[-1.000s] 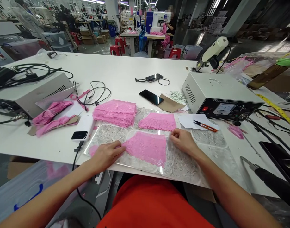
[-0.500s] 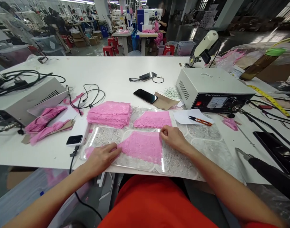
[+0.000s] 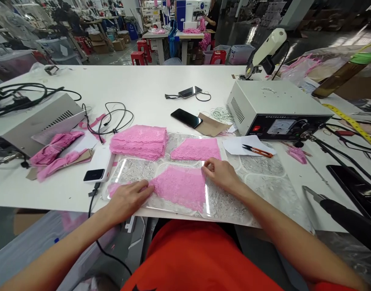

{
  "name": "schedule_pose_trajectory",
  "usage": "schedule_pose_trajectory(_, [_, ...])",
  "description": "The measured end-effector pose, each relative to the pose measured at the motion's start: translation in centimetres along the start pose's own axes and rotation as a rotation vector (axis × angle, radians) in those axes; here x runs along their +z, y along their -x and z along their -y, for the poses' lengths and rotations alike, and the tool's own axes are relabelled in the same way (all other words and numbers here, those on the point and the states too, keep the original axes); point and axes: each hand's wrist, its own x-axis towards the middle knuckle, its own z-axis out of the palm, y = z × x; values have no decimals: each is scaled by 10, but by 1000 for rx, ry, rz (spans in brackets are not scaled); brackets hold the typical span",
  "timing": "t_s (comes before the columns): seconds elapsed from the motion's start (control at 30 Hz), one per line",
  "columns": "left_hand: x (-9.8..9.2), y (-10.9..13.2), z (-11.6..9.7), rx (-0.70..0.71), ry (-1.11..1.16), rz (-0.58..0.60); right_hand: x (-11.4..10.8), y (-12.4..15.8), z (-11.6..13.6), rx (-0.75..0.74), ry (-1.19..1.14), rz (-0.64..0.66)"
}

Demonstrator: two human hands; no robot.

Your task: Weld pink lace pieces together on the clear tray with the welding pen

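1. The single pink lace piece (image 3: 181,190) is laid flat on the patterned mat (image 3: 229,206), near the table's front edge; clock directions below are taken from its middle.
2. The left hand (image 3: 129,201) is set at 9 o'clock, palm down; the lace's left tip is touched by its fingertips. Whether the tip is pinched or only pressed cannot be told.
3. The right hand (image 3: 220,173) is placed at 2 o'clock, fingers curled, thumb and forefinger brought close at the lace's upper right corner. Whether fabric is gripped there cannot be told.
4. The hands are held well apart, with most of the lace left uncovered between them.
5. A tall lace stack (image 3: 138,142) is seen between 10 and 11 o'clock, a lower lace stack (image 3: 196,149) at 1.
6. A black phone (image 3: 186,118) is found at 12 o'clock, beyond both stacks.
7. Orange-handled snips (image 3: 261,152) are rested on white paper (image 3: 234,147) at 2 o'clock, beyond the right hand.
8. A white power bank (image 3: 102,159) is placed between 9 and 10 o'clock.
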Motion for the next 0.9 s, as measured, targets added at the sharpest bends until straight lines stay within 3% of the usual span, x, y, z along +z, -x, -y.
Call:
schedule_pose_trajectory(0.1, [-2, 0, 0, 17, -21, 2, 1, -3, 5, 12, 28, 15])
schedule_pose_trajectory(0.2, [-2, 0, -2, 16, -25, 0, -5, 0, -8, 41, 66, 17])
schedule_pose_trajectory(0.5, [-5, 1, -3, -78, 55, 84, -40, 40, -98, 138, 162, -73])
schedule_pose_trajectory(0.57, [-9, -4, -3, -79, 80, 90, -46, 48, -107, 165, 173, -124])
schedule_pose_trajectory(0.63, [-11, -13, -4, -65, 83, 83, -48, 50, -101, 138, 129, -168])
schedule_pose_trajectory(0.7, [-12, -27, -8, -40, 67, 87, -43, 44, -78, 26, 33, -163])
schedule_pose_trajectory(0.8, [-8, -50, -14, -16, 55, 138, -27, 27, -29, -204, -89, -92])
schedule_pose_trajectory(0.9, [-2, -62, -19, -21, 31, 211, -10, 6, 15, -312, -98, 90])
